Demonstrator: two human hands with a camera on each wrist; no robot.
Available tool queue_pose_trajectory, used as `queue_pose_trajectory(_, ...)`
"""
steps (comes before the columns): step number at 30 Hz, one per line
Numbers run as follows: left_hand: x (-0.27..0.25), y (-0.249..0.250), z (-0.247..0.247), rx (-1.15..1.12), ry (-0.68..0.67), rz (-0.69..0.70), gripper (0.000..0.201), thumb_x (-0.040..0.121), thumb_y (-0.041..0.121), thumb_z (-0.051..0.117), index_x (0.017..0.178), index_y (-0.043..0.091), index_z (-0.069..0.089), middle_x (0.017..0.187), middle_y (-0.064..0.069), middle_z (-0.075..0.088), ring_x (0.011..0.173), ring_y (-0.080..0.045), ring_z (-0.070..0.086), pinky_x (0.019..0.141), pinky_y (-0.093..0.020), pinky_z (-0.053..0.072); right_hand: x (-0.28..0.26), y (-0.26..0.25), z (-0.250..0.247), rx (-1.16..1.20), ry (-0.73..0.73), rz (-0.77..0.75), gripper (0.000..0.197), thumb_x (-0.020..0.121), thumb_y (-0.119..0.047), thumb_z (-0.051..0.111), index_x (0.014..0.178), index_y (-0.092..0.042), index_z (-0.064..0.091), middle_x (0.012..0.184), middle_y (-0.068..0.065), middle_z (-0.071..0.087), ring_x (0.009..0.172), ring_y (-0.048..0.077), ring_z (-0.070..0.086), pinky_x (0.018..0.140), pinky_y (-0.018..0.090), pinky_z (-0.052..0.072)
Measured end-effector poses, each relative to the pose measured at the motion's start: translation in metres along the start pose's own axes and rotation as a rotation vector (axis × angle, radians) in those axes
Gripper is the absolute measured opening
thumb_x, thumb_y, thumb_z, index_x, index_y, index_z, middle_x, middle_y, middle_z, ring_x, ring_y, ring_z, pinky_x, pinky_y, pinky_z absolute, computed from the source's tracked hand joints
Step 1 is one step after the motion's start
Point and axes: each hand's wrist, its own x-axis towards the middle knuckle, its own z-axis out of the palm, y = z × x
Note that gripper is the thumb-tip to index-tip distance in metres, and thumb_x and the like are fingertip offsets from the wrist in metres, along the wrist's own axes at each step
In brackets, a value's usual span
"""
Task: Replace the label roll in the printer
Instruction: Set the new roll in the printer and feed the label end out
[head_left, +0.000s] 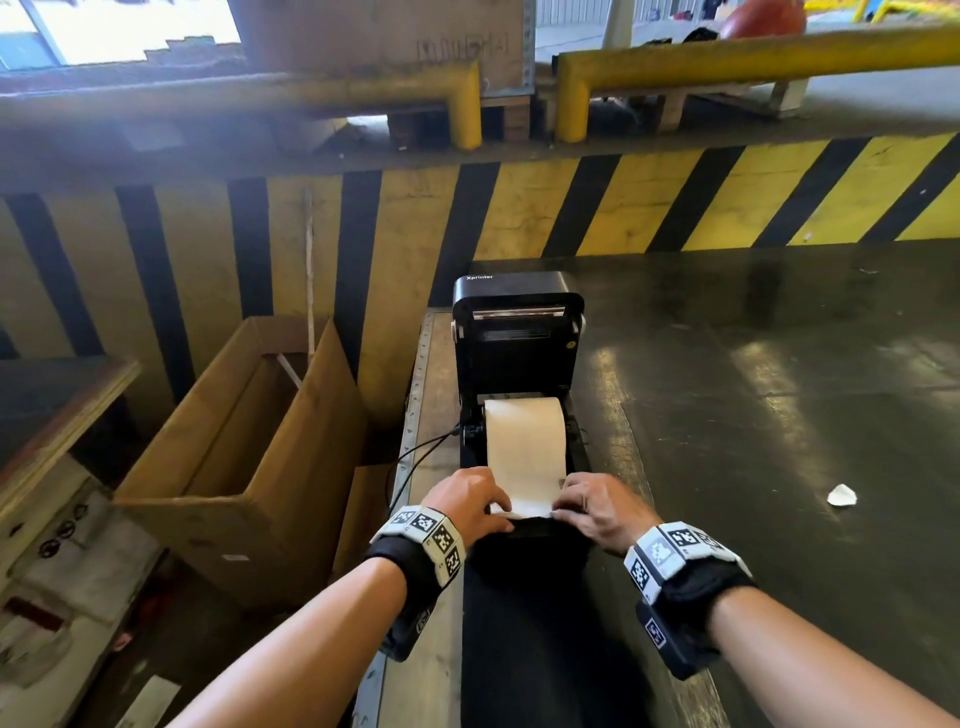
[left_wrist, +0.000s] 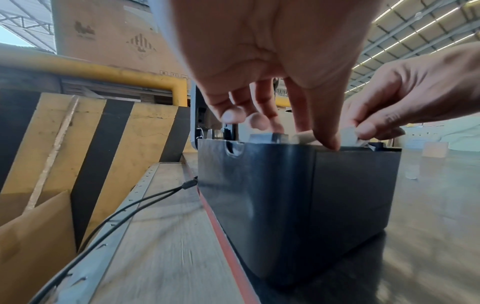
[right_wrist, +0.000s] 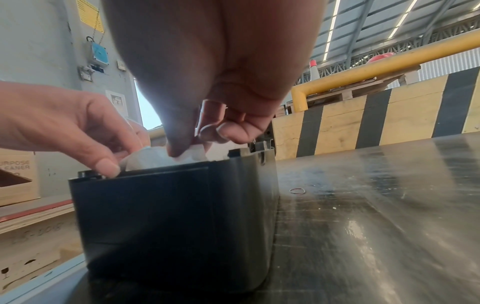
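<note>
Head view, label roll (head_left: 524, 434) axis crosswise (printer (head_left: 517, 332) open), left hand (head_left: 470, 501), right hand (head_left: 597, 506) pinching paper.

Left hand (head_left: 470, 499) and right hand (head_left: 597, 506) hide the label strip's (head_left: 524, 467) corners; fingertips blurred.

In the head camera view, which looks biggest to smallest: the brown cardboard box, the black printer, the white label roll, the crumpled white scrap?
1. Open brown cardboard box
2. Black printer, lid up
3. White label roll
4. Crumpled white paper scrap

The box sits no nearer than the printer, so the order seems safe.
</note>
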Motion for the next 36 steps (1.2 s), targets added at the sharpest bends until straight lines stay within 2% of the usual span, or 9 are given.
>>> queue_pose_trajectory(6,-0.013,0.003,0.011,0.003,0.102,0.085,0.023,0.086,0.032,0.058,0.099,0.017,0.069,0.1,0.0,0.065,0.091,-0.017,0.061,0.082,-0.033,0.053,-0.018,-0.007,0.001,-0.005,0.014,-0.015,0.024,0.09,-0.029,0.054,0.099,-0.012,0.069,0.099,0.004,0.061,0.085,0.013,0.055,0.074,0.024,0.045)
queue_pose_trajectory(11,-0.024,0.008,0.016,-0.008,0.125,0.146,0.023,0.086,0.026,0.056,0.098,0.013,0.071,0.1,-0.004,0.069,0.09,-0.02,0.063,0.083,-0.034,0.053,-0.034,-0.007,0.007,-0.083,0.027,0.032,0.017,0.084,-0.03,0.061,0.095,-0.017,0.062,0.1,0.0,0.057,0.089,0.015,0.056,0.077,0.031,0.05)
queue_pose_trajectory(15,-0.031,0.011,0.019,0.008,0.15,0.14,0.023,0.085,0.027,0.055,0.096,0.012,0.07,0.097,-0.003,0.067,0.088,-0.02,0.063,0.08,-0.033,0.054,-0.036,-0.014,0.002,-0.114,0.064,0.032,0.013,0.086,-0.025,0.059,0.09,-0.014,0.064,0.097,0.001,0.059,0.085,0.018,0.058,0.071,0.032,0.051)
queue_pose_trajectory(17,-0.035,0.015,0.021,0.057,0.17,0.136,0.022,0.084,0.026,0.054,0.097,0.014,0.066,0.099,-0.003,0.065,0.091,-0.021,0.061,0.08,-0.03,0.05,-0.035,-0.017,-0.001,-0.106,0.07,-0.004,0.015,0.086,-0.026,0.058,0.091,-0.014,0.066,0.097,0.001,0.062,0.083,0.017,0.058,0.069,0.029,0.048)
queue_pose_trajectory(20,-0.041,0.022,0.024,0.151,0.205,0.143,0.022,0.084,0.029,0.053,0.101,0.017,0.059,0.103,-0.002,0.062,0.098,-0.021,0.057,0.088,-0.03,0.041,-0.038,-0.021,-0.003,-0.093,0.057,-0.05,0.02,0.088,-0.029,0.057,0.095,-0.013,0.068,0.098,0.0,0.063,0.082,0.013,0.057,0.07,0.027,0.049)
queue_pose_trajectory(24,-0.046,0.032,0.024,0.17,0.233,0.081,0.023,0.087,0.035,0.055,0.101,0.017,0.056,0.106,-0.003,0.062,0.102,-0.021,0.055,0.093,-0.032,0.039,-0.046,-0.025,-0.006,-0.073,0.059,-0.075,0.026,0.09,-0.032,0.053,0.099,-0.014,0.069,0.098,0.001,0.064,0.083,0.015,0.059,0.073,0.03,0.052)
queue_pose_trajectory(29,-0.056,0.042,0.02,0.174,0.257,0.092,0.018,0.09,0.028,0.05,0.098,0.015,0.06,0.101,-0.005,0.065,0.097,-0.023,0.058,0.089,-0.031,0.043,-0.062,-0.025,-0.005,-0.067,0.099,-0.036,0.026,0.09,-0.031,0.052,0.098,-0.014,0.069,0.098,0.002,0.062,0.088,0.019,0.06,0.076,0.035,0.052)
queue_pose_trajectory(32,-0.064,0.044,0.019,0.154,0.26,0.094,0.021,0.091,0.028,0.05,0.098,0.015,0.065,0.099,-0.005,0.069,0.096,-0.023,0.06,0.09,-0.033,0.046,-0.069,-0.025,-0.005,-0.066,0.091,-0.026,0.022,0.089,-0.028,0.053,0.096,-0.013,0.068,0.099,0.003,0.06,0.089,0.021,0.06,0.077,0.037,0.052)
queue_pose_trajectory(36,-0.072,0.044,0.019,0.104,0.288,0.059,0.024,0.09,0.031,0.053,0.098,0.016,0.07,0.099,-0.002,0.072,0.097,-0.02,0.06,0.087,-0.031,0.048,-0.074,-0.024,-0.007,-0.068,0.091,-0.026,0.019,0.089,-0.025,0.055,0.096,-0.012,0.067,0.1,0.003,0.06,0.09,0.021,0.06,0.078,0.038,0.053)
